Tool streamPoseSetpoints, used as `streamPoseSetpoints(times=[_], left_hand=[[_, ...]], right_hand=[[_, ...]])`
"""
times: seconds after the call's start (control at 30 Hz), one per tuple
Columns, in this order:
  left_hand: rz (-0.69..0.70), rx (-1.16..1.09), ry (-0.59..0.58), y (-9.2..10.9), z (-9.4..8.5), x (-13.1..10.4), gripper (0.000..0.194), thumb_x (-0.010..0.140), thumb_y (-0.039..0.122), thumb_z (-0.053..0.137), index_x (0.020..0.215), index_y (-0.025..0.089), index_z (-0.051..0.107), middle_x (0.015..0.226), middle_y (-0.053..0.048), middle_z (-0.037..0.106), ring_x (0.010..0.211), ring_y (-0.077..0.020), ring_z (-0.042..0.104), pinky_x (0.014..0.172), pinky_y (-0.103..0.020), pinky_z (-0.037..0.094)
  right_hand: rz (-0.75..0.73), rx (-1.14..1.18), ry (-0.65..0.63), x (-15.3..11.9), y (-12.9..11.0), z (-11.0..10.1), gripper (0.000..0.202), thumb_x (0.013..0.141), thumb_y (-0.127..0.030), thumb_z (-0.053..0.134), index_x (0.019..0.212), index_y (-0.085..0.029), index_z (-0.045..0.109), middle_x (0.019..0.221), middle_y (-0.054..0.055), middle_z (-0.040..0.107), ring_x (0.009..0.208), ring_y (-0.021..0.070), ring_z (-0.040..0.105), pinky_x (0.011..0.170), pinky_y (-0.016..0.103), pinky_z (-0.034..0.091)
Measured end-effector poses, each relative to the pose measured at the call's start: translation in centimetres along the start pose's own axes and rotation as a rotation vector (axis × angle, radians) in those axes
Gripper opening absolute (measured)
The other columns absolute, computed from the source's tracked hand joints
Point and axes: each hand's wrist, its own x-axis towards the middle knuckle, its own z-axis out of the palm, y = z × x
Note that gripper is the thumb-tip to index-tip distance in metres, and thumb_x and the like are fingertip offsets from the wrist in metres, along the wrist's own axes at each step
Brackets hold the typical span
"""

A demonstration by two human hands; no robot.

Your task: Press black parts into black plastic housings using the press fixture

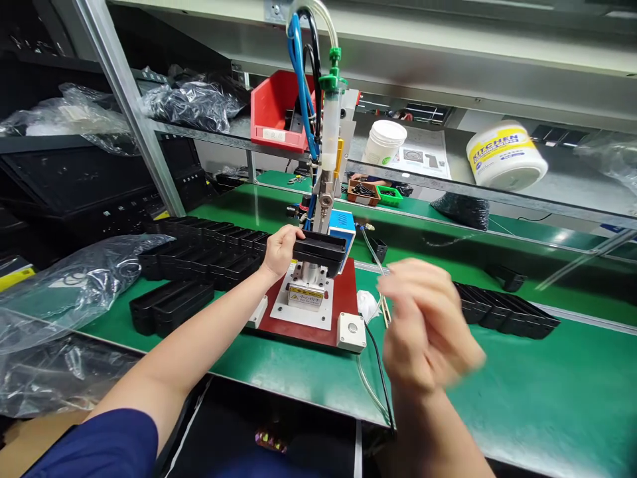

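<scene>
My left hand is closed around the left end of a long black plastic housing, an open box shape. The housing is at the dispensing press, just above its metal fixture and below the syringe with the green cap. My right hand is raised in front of the right side of the press, apart from the housing. Its fingers are curled together and blurred by motion; anything inside them is hidden. A grey button box sits on the red base plate, left of my right hand.
Rows of black housings stand on the green bench to the left, with more housings to the right. Plastic bags lie at the left edge. A shelf above holds a red bin and white tubs.
</scene>
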Motion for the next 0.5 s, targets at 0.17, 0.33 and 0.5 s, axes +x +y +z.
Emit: streamPoseSetpoints(times=[0.17,0.33,0.5], left_hand=[[-0.022,-0.035,0.005,-0.3,-0.1,0.1,0.024,0.089,0.034,0.041,0.098,0.019,0.057,0.086,-0.004,0.065,0.080,-0.0181,0.060,0.074,-0.030,0.046],[-0.066,-0.051,-0.066,0.2,-0.1,0.0,0.034,0.093,0.039,0.038,0.102,0.016,0.063,0.093,-0.006,0.065,0.082,-0.0179,0.058,0.075,-0.029,0.044],[-0.101,-0.090,0.011,0.4,0.5,-0.4,0.038,0.092,0.039,0.036,0.099,0.015,0.066,0.095,-0.007,0.066,0.084,-0.0194,0.058,0.077,-0.029,0.044]], right_hand=[[0.123,-0.107,-0.239,2.0,8.2,5.4,0.028,0.091,-0.036,0.056,0.113,-0.021,0.064,0.120,0.011,0.061,0.116,0.0259,0.053,0.099,0.049,0.043],[0.234,-0.011,-0.308,0.2,10.9,8.4,0.032,0.094,-0.040,0.050,0.115,-0.020,0.064,0.111,0.008,0.065,0.103,0.0218,0.061,0.088,0.039,0.050],[0.243,0.010,-0.104,-1.2,10.8,10.1,0.032,0.097,-0.031,0.037,0.108,-0.018,0.064,0.103,0.008,0.064,0.099,0.0197,0.060,0.088,0.038,0.048]])
